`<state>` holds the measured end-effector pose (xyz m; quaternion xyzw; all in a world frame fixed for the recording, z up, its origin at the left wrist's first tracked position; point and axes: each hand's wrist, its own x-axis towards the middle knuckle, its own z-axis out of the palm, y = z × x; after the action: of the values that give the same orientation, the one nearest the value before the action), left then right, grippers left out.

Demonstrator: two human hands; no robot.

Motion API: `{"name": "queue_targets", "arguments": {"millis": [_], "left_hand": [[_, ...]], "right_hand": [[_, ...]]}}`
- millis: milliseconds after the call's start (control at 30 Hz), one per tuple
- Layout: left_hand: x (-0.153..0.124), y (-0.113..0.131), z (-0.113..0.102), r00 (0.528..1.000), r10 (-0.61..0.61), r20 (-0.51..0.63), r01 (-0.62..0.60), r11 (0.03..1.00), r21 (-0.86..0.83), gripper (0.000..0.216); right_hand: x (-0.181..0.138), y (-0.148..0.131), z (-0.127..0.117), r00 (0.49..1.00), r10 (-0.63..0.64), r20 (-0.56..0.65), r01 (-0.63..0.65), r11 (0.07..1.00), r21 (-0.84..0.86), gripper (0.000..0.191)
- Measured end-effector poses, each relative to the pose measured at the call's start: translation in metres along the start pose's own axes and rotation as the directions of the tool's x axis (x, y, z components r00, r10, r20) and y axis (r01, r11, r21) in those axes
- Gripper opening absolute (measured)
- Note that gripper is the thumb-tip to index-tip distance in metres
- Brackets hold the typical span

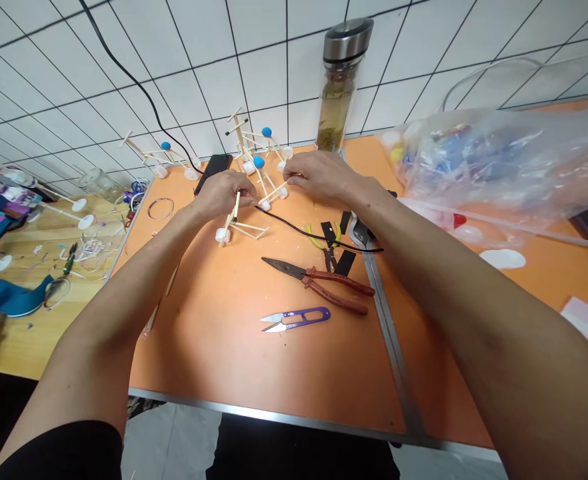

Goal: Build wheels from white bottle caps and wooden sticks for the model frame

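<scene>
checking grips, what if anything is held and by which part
The right hand seems to pinch a pale stick by its end; what the left hand holds, if anything, cannot be told.

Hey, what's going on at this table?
A person is working with both bare hands. The left hand appears to hold a stick frame; the right hand is at a stick of another frame, which has a blue ball. Two more frames with blue balls stand near the wall. Pliers and snips lie nearer the person.
</scene>
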<state>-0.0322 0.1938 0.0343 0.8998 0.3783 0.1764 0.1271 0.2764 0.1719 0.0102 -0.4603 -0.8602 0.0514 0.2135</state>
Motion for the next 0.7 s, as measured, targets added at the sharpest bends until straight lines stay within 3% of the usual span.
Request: {"name": "queue_targets", "arguments": {"millis": [233, 700], "left_hand": [[0.002, -0.003, 0.002, 0.996, 0.082, 0.041, -0.085, 0.992, 0.095, 0.012], [0.011, -0.013, 0.004, 0.982, 0.175, 0.065, -0.183, 0.972, 0.146, 0.01]], "right_hand": [[0.001, -0.005, -0.007, 0.998, 0.019, 0.068, -0.019, 1.0, 0.004, 0.026], [0.001, -0.007, -0.01, 0.995, 0.034, 0.091, -0.033, 0.999, -0.009, 0.025]]}}
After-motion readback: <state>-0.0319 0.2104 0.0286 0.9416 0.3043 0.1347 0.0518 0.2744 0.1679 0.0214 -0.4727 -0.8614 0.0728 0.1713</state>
